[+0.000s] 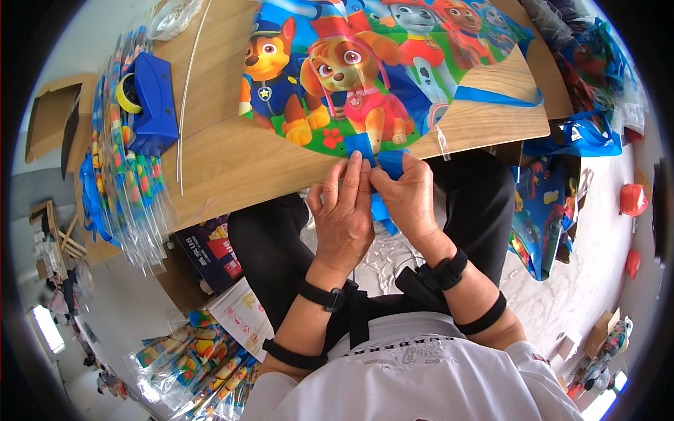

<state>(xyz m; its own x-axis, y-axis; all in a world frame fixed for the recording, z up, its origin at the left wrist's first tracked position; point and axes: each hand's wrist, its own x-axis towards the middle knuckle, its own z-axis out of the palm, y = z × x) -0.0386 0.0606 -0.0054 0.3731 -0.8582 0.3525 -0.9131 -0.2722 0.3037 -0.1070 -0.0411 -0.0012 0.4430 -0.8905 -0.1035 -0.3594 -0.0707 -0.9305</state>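
A colourful plastic sheet printed with cartoon dogs lies on the wooden table, its curved edge towards me. At that edge, my left hand has its straight fingers together, fingertips on a short blue strap; its thumb is hidden. Close beside it, my right hand pinches a folded piece of blue strap between thumb and forefinger. More blue strap hangs below the table edge between my hands. Another blue strap loops out from the sheet's right side.
On the table's left stand a blue tape dispenser and a stack of bagged printed sheets. A thin white rod lies alongside. Bagged sheets also lie low at left. At right hang printed pieces with blue straps.
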